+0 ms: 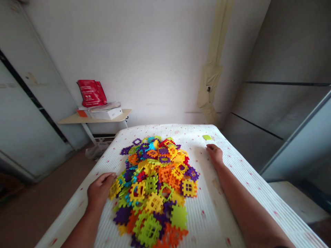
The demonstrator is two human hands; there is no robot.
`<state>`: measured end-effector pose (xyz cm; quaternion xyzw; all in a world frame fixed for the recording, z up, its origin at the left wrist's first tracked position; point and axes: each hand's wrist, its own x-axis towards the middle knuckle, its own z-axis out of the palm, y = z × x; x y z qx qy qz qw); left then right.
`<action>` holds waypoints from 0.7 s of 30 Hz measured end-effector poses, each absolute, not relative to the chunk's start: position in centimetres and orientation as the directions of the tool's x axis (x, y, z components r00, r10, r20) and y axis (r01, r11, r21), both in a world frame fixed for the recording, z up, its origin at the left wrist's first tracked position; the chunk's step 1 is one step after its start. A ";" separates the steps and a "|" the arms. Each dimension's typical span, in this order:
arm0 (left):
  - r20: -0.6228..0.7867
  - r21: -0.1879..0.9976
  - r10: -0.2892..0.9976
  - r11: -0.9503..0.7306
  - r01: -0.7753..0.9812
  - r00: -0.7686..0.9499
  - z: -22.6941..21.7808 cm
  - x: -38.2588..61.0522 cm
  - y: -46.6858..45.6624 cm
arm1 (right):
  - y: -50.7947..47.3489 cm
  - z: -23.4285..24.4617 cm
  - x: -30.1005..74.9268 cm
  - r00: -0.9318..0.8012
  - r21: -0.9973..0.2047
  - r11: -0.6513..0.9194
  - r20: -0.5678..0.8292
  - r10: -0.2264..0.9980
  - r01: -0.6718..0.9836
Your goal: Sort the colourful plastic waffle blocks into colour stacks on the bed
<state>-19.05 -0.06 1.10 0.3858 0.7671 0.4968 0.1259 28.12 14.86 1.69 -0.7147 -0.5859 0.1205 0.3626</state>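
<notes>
Your L hand [99,191] is at the left edge of the pile, palm down, fingers reaching onto a yellow tile [115,188]. Can't tell if it's pinching or just touching, as the fingertips are partly hidden from this angle. Your R hand [214,154] rests on the bed, fingers loosely curled, nothing visible in it, just beside the pile's upper right side. Hands well apart, pile between them.

The pile of interlocking plastic waffle tiles [155,186] sits mid-bed on a white ribbed mattress cover [214,210] w/ small red flecks. Colors: yellow, orange, purple, lime, blue, red. Tiles overlap heavily, so lower layers are hidden & you can't count them. Bottom of the pile is cut off by the frame edge. One lime tile [207,137] lies alone near the far end of the bed, well apart from the pile.

Beyond the bed, a small wall-mounted shelf [74,119] holds a white box [106,113] w/ papers on top & a red bag [91,93]. Bag has white print, too small/blurred to read; no brand legible on the box either. Wall socket [208,88] sits on a strip of beige tape [210,70]. Plastic bag [97,150] under the shelf, hard to make out.
</notes>
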 end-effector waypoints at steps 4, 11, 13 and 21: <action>0.162 0.943 0.670 0.111 0.313 -0.725 0.8 -19.5 -0.5 | 12.9 3.1 23.7 0.050 -0.701 0.161 0.270 0.962 0.695; 0.174 0.951 0.681 0.070 0.300 -0.712 0.6 -19.9 -0.7 | 10.0 4.6 16.5 -0.213 -0.442 0.328 0.290 0.933 0.835; 0.190 0.940 0.681 0.082 0.331 -0.707 0.8 -19.8 -0.7 | 9.5 4.2 15.8 -0.197 -0.363 0.279 0.245 0.949 0.889; 0.138 0.944 0.677 0.131 0.303 -0.723 0.8 -19.7 -0.6 | 10.2 3.7 16.3 -0.165 -0.648 0.265 0.212 0.963 0.714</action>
